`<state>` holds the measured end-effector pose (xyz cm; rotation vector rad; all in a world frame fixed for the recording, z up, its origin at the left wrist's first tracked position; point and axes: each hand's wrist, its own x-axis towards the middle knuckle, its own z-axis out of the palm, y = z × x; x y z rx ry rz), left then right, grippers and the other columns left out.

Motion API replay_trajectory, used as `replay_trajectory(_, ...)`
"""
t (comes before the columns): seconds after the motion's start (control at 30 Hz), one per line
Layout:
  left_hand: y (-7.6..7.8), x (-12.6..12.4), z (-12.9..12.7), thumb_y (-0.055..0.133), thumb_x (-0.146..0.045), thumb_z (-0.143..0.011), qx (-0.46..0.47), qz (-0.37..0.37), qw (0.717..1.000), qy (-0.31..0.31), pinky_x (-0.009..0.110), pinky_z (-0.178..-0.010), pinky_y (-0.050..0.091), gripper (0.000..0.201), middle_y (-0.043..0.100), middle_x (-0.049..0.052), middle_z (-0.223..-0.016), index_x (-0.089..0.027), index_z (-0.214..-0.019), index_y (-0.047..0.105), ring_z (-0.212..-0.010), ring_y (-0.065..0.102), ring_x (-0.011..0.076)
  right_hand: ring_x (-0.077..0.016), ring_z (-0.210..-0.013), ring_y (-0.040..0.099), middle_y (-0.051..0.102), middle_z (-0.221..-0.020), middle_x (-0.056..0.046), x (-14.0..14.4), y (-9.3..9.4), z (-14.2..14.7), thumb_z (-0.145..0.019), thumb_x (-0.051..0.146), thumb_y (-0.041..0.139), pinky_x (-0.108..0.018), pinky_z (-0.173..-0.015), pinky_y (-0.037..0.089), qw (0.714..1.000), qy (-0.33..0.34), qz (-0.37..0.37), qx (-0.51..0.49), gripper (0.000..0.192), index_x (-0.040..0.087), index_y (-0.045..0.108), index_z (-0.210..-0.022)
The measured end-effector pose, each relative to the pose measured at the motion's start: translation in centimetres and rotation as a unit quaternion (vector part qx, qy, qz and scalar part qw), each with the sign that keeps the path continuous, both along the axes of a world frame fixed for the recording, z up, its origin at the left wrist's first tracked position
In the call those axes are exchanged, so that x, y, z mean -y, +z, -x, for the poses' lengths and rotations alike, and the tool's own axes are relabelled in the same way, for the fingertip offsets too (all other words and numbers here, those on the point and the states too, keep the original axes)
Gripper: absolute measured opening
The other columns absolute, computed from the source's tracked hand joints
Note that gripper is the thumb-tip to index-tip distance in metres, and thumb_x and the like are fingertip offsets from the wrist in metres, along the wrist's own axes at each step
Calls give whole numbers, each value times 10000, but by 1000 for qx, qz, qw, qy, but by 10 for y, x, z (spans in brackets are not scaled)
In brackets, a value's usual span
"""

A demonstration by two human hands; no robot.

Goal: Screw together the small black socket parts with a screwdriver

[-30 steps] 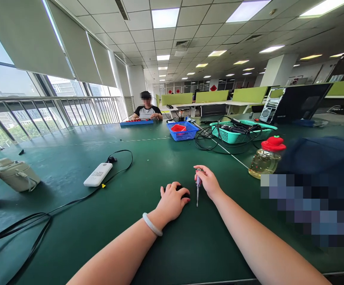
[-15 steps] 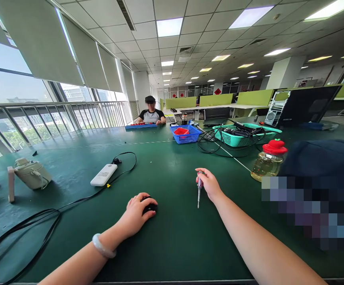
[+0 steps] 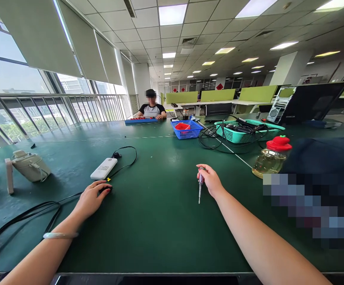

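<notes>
Item: small black rounded object (image 3: 106, 189), on the green table mat (image 3: 160, 221), left of centre, just below the white slab-shaped power bank (image 3: 103, 168) and its black cable (image 3: 26, 213). Left hand (image 3: 91, 198) lies cupped over it, fingers curled onto it; what it is cannot be told. Right hand (image 3: 210, 181) is closed around a slim screwdriver with a clear handle (image 3: 200, 186), tip down on the mat. Step judged: placing the object aside; next, lift the fingers off cleanly.

Left hand (image 3: 92, 198) lower left of centre, cupped over small black object (image 3: 106, 189) on green table (image 3: 160, 229), just below white power bank (image 3: 103, 168). Right hand (image 3: 211, 180) at centre grips screwdriver (image 3: 200, 186), tip down. Bottle (image 3: 270, 158) at right.
</notes>
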<state>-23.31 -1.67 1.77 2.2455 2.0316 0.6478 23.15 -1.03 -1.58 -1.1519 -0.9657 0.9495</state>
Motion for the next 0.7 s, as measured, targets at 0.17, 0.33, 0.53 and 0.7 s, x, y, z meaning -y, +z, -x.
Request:
replay_trajectory(0.17,1,-5,4,343,-452,-895,29,-43,996,70,426,-992,500,507,717,157,-1185,-147,-1110,685,-1142,631,319,-136,-509,490,567,-543,43,0,1,0,-657,428,651,-281,-524,411,1000,7,0,9,402,186,630,-977)
replay_trajectory(0.33,-3,-4,8,333,-412,-916,4,-61,995,74,422,-996,477,484,711,151,-1215,-159,-1174,655,-1174,616,312,-135,-505,485,571,-536,43,0,1,1,-660,432,647,-287,-524,416,1000,13,1,16,396,190,632,-973)
replay_trajectory(0.53,5,14,-8,312,-396,-981,-129,-98,983,91,534,-1003,401,483,743,178,-1102,-201,-1179,707,-1198,576,377,-132,-493,480,571,-535,46,1,1,1,-666,450,659,-280,-496,399,999,15,-10,34,383,204,630,-959)
replay_trajectory(0.7,9,20,-17,332,-383,-991,-197,-105,970,97,506,-996,394,470,759,159,-1062,-203,-1104,751,-1126,618,353,-127,-481,476,574,-535,50,1,1,3,-673,453,654,-290,-509,422,998,29,-7,50,376,204,633,-954)
